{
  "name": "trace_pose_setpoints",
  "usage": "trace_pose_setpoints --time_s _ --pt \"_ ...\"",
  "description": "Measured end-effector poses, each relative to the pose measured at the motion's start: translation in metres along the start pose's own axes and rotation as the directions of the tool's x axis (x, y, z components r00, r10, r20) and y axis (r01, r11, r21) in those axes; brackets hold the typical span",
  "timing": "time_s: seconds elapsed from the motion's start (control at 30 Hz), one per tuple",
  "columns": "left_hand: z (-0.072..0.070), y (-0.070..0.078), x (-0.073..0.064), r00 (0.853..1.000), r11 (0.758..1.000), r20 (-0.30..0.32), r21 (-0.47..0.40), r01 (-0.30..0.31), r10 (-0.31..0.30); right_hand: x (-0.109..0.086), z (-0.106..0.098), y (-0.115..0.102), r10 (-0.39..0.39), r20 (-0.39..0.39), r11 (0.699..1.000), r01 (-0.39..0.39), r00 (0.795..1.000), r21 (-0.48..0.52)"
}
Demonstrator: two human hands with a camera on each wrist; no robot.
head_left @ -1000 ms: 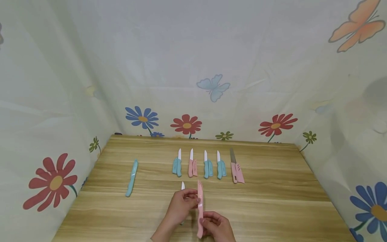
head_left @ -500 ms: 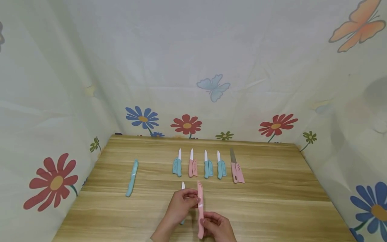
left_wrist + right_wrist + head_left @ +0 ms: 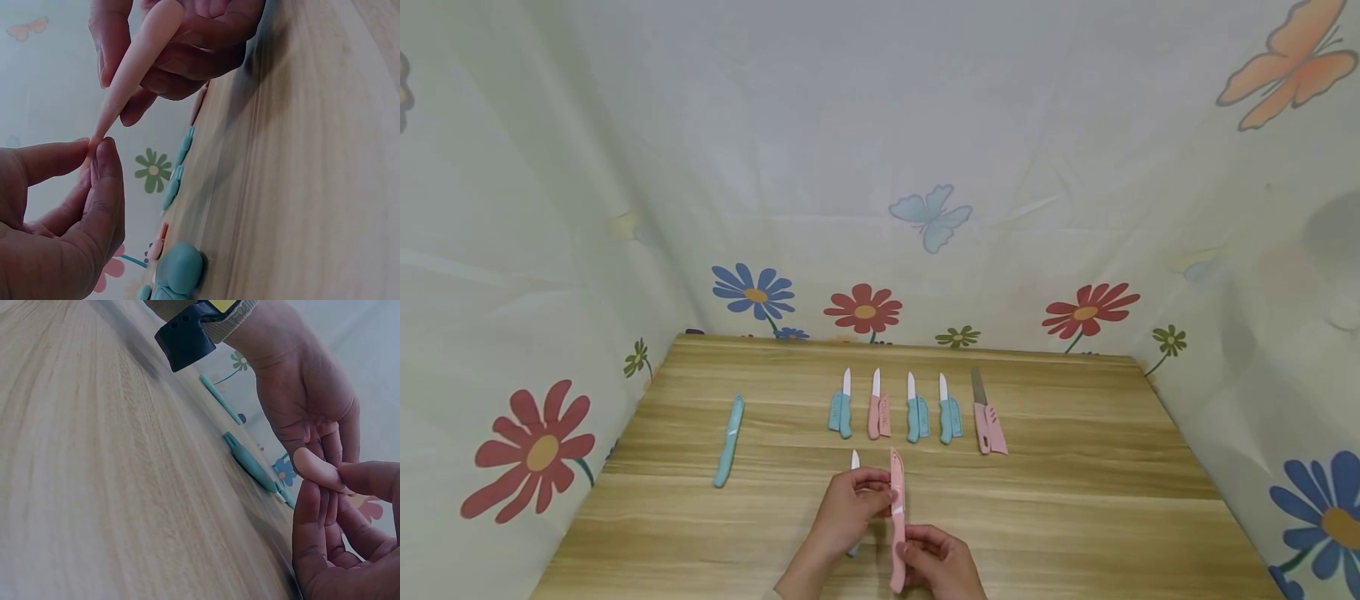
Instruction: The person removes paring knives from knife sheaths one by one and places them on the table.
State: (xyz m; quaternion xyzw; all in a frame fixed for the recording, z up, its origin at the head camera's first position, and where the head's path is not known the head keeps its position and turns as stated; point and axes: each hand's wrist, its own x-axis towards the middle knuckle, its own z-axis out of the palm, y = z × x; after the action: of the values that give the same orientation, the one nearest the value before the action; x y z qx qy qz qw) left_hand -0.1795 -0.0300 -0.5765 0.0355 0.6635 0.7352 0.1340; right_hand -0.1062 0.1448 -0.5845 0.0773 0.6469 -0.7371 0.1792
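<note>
Both hands hold a pink knife [image 3: 898, 542] in its pink sheath [image 3: 897, 477], raised above the table with the sheathed end pointing away from me. My left hand [image 3: 850, 510] pinches the sheath between thumb and fingers. On the handle, my right hand [image 3: 943, 562] has its thumb and curled fingers. The left wrist view shows the pink handle [image 3: 140, 56] running between the two hands. Partly hidden beneath my left hand lies a small knife with a white blade [image 3: 854, 459] and a teal handle [image 3: 250, 464].
Farther back on the wooden table [image 3: 1075, 517] lie several small knives beside their sheaths, among them a pink one [image 3: 874, 417]. At their right is a larger pink-handled knife [image 3: 981, 425] with a grey blade. A teal sheathed knife [image 3: 728, 442] lies at left. Flowered cloth [image 3: 925, 125] surrounds the table.
</note>
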Motion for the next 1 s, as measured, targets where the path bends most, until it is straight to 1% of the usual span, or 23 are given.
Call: trace_pose_setpoints --time_s 0.17,0.7,1.0 --pt "0.0003 0.0011 -0.0006 1.0 1.0 0.001 -0.003 0.016 -0.016 0.0005 0.0008 0.0005 -0.001 -0.003 1.0 0.001 1.0 -0.001" --pt "0.0009 0.0017 -0.0012 1.0 1.0 0.004 -0.004 0.013 -0.013 0.0043 0.0 0.0047 0.022 -0.014 1.0 -0.022 1.0 -0.008" --pt "0.0028 0.0006 -0.0017 1.0 1.0 0.003 0.014 0.025 -0.025 -0.0014 0.0016 0.0039 0.027 -0.021 1.0 -0.027 0.999 -0.011"
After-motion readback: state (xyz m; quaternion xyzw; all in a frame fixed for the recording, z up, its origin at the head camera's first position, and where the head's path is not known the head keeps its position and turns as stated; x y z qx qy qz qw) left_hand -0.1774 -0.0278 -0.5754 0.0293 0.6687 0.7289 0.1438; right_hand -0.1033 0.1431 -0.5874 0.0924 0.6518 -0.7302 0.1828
